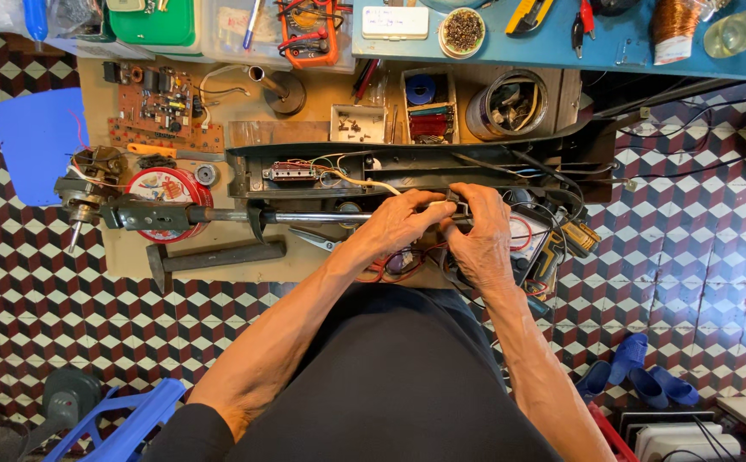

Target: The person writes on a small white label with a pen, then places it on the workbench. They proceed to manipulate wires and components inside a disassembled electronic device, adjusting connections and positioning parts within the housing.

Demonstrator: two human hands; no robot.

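The long black housing (407, 167) lies crosswise on the counter (219, 115), just beyond both hands. The left hand (403, 224) and right hand (480, 235) meet at its right-hand part, fingers pinched around small wires (364, 180).

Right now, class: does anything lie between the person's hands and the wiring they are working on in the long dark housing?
Nothing visible does. The left hand and right hand already meet over the wires at the housing. The fingers cover the exact part, so each grip is unclear.
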